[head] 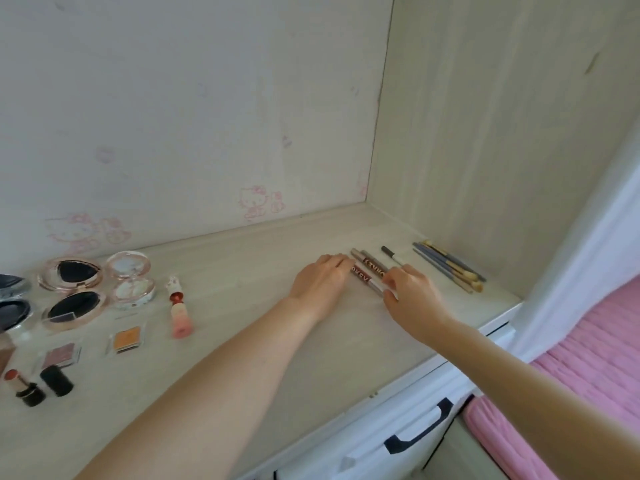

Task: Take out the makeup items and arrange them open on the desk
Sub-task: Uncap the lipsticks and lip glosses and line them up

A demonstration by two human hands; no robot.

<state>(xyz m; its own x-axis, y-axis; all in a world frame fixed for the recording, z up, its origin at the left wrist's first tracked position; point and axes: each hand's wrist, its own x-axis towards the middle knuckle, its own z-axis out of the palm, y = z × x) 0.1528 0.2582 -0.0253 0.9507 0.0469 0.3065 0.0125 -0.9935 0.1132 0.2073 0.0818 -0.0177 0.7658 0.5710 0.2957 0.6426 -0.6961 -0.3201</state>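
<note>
Brown-labelled pencils [369,271], lettering unreadable, lie between flat left hand [320,282] and pinching right hand [414,299].

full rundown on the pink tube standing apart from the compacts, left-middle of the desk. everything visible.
The pink lipstick tube lies flat on the pale wood-look desk, long axis running roughly toward and away from the wall. It looks like glossy plastic: a peach-pink base nearest the camera, a red section at the middle, and a white figurine-shaped part at the far end. Whether it is capped is unclear. Neither hand touches it. It lies just right of the open round floral compact, apart from it.
</note>
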